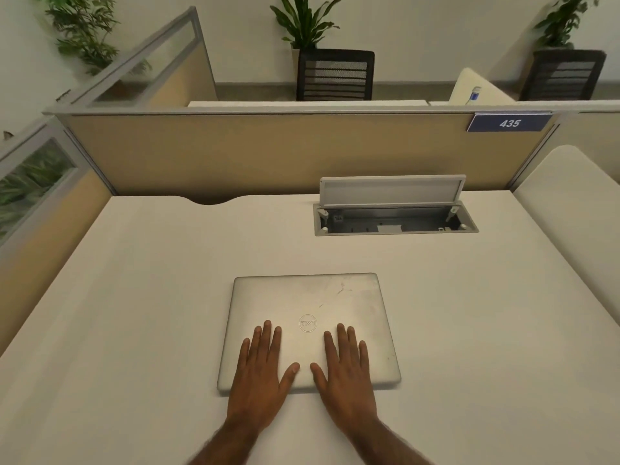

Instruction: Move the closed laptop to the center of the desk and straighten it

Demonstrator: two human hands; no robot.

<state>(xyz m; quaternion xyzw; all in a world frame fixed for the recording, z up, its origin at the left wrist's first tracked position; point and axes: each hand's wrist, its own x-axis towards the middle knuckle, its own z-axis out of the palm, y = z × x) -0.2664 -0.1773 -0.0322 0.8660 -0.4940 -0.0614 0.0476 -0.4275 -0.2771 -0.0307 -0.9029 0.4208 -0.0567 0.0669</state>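
A closed silver laptop point(308, 303) lies flat on the white desk point(134, 297), near the front and roughly midway across, its edges nearly square to the desk. A round logo shows on the lid. My left hand point(260, 370) rests palm down on the lid's near left part, fingers spread. My right hand point(345, 374) lies flat on the near right part, fingers spread too. Both palms overlap the laptop's front edge. Neither hand grips anything.
An open cable hatch point(396, 219) with its grey lid raised is set in the desk at the back right. Beige partition walls point(251, 152) close the back and left. A sign reading 435 point(509, 123) hangs on the partition. Black chairs and plants stand beyond.
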